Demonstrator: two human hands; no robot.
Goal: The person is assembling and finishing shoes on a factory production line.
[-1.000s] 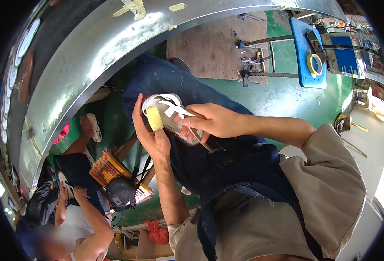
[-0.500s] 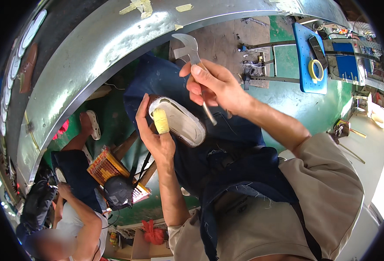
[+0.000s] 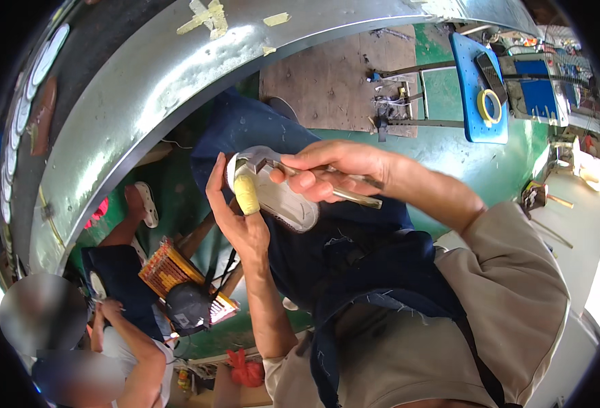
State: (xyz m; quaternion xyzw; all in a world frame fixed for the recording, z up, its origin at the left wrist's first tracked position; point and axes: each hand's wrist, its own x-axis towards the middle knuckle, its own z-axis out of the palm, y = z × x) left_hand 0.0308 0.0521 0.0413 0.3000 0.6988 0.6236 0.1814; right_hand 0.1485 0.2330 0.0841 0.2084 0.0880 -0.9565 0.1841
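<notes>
A shoe [image 3: 288,204] lies over my apron-covered lap, its whitish underside facing up and a brown rim around it. My left hand [image 3: 237,228] grips it along the left side, with the thumb, wrapped in yellow tape [image 3: 247,195], pressed on the upper end. In my right hand [image 3: 341,166] is a hammer [image 3: 358,198], fingers closed around its handle. The metal head is down at the shoe's upper end, close by the taped thumb. Whether it touches the shoe I cannot tell.
A grey metal bench edge [image 3: 127,129] curves across the far left. At the lower left a co-worker's arm [image 3: 137,353] reaches toward a pale shoe. A beaded seat [image 3: 171,268] with a black cap [image 3: 188,304] stands between us. A blue stool [image 3: 466,88] holds a tape roll [image 3: 489,107] and a phone.
My right hand has brought the hammer down from above the shoe to its upper end, and the handle has swung to point right. My left hand still holds the shoe.
</notes>
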